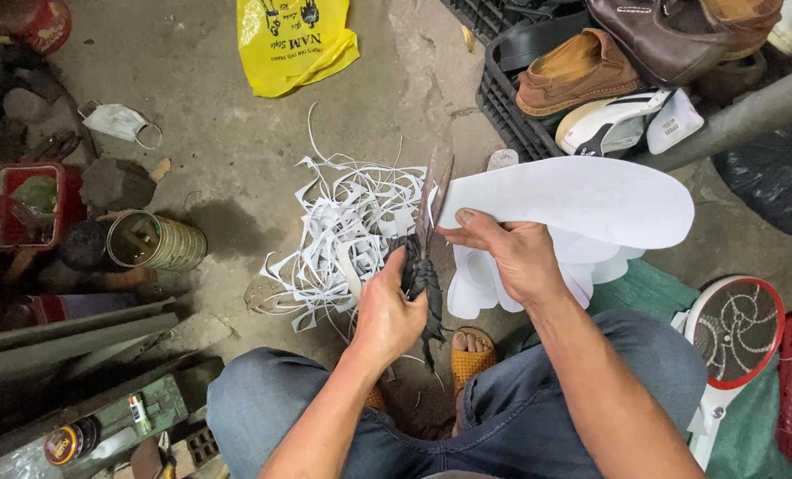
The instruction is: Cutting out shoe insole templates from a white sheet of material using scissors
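**Head view: scissors at the edge of a white insole sheet**

The left hand point(389, 312) is closed around the dark handles of a pair of large scissors point(424, 244); the blades point away from the person and stand slightly apart, meeting the near end of a white insole-shaped sheet point(573, 202). The right hand point(507, 253) grips that sheet, thumb on top at the cut edge, fingers curled under. More white cut pieces point(476, 288) lie stacked below the sheet, just beside the right hand.

On the concrete floor point(236, 151) beyond the scissors lies a tangled heap of white trimmings point(343, 235). The person wears blue jeans and an orange sandal point(471, 359), seen between the knees.

Packages and labels by place:
- Yellow plastic bag point(297, 40), top centre, flat and crumpled, dark print on it.
- Ribbed metal can point(156, 241), left, lying on its side, open mouth facing the camera.
- Red plastic container point(32, 204), far left.
- Small round tin point(63, 443), bottom left, dark with a yellow-ringed label.
- White face mask point(119, 121), upper left.

Upper right: a black crate point(511, 111) holding shoes, among them a tan loafer point(573, 75). Right edge: a red-and-white racket-shaped insect zapper point(733, 333) on green cloth.
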